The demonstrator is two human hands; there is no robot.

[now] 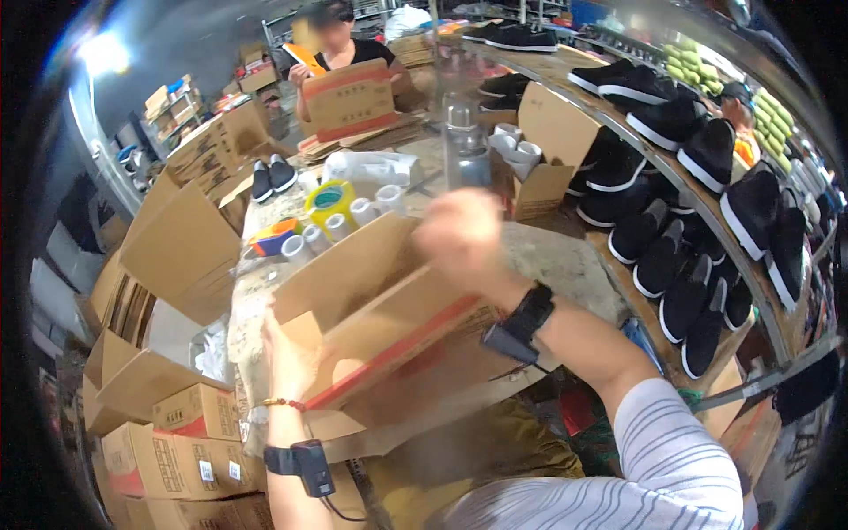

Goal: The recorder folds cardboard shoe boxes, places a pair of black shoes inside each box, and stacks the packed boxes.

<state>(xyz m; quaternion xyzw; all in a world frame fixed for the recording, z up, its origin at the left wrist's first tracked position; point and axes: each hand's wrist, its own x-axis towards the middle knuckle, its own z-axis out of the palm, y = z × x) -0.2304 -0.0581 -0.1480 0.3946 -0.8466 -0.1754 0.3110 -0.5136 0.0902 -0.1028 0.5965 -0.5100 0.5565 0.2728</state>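
A cardboard box with a red stripe stands tilted before me on the worktable, its flaps raised. At the box's left end, my left hand is closed on the cardboard, its fingers along the end flap. My right hand is over the far right corner of the box, blurred by motion; its fingers look curled, but whether they grip anything is unclear. Behind the box are a roll of yellow tape, an orange and blue tape dispenser and several white paper rolls.
Black shoes with white soles fill the rack on the right. A clear bottle and an open carton stand at the back. Cartons are stacked on the left. Across the table, a person handles a box.
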